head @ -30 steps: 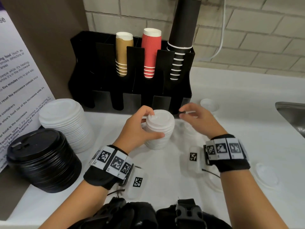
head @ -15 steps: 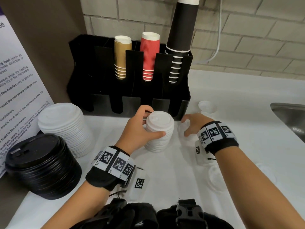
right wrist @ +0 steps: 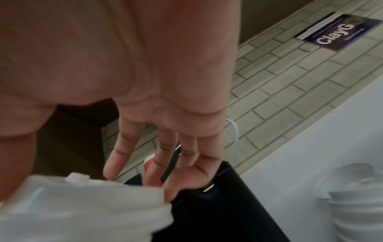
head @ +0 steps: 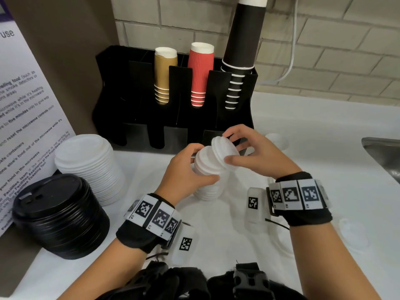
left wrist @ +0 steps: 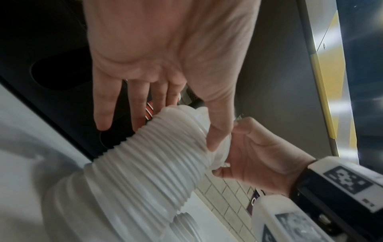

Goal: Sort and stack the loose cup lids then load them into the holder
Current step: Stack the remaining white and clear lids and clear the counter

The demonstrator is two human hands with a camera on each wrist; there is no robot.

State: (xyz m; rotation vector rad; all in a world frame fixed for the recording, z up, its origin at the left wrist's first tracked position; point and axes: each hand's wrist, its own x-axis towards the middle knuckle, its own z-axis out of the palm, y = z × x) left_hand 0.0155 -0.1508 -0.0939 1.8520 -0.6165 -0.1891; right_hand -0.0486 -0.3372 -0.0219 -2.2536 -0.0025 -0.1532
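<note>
A stack of small white lids (head: pixel 208 182) stands on the white counter (head: pixel 313 148) in front of the black holder (head: pixel 138 87). My left hand (head: pixel 202 164) grips the stack near its top, thumb in front and fingers behind; the left wrist view shows the ribbed stack (left wrist: pixel 155 155) in that grip. My right hand (head: pixel 229 148) pinches a short bunch of small white lids (head: pixel 223 150), tilted, right at the stack's top. In the right wrist view these lids (right wrist: pixel 82 209) are blurred under the fingers.
A tall stack of large white lids (head: pixel 86 165) and a stack of black lids (head: pixel 58 215) stand at the left. The holder carries gold, red and black cups. Loose small lids (head: pixel 277 140) lie to the right, a short pile (right wrist: pixel 356 196) too. A sink (head: pixel 383 154) is at the right edge.
My right hand went down to the counter right of the stack, then came up holding small lids and brought them to the stack's top. The left hand stayed on the stack.
</note>
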